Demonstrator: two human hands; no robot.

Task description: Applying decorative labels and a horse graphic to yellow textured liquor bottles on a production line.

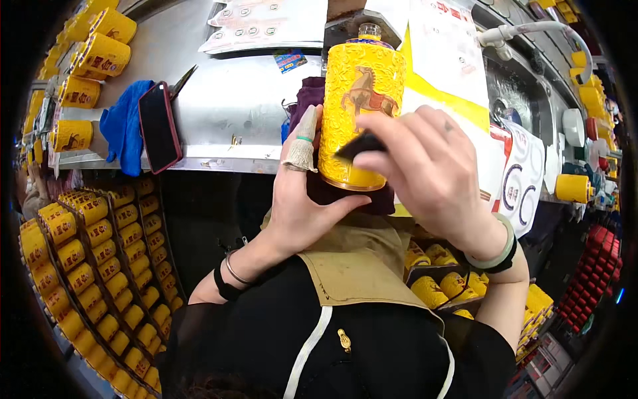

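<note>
A yellow embossed bottle [362, 70] with a brown horse picture and a clear glass neck lies tilted in front of me, neck pointing away. My left hand [292, 193] grips its left side and lower end, the thumb stretched under the base. One finger of that hand wears a pale cloth cover [300, 156] with a green band. My right hand [432, 159] pinches a small black flat piece [361, 145] against the bottle's lower front; its exact kind I cannot make out. Dark purple cloth [309, 96] lies under and beside the bottle.
On the metal bench [226, 106] are a phone [159, 126], a blue glove [126, 126], tweezers [184, 81] and printed sheets [266, 23]. A white hose [545, 28] arches at the right. Racks of yellow bottles [100, 233] stand lower left, with more yellow bottles [455, 286] in a crate below.
</note>
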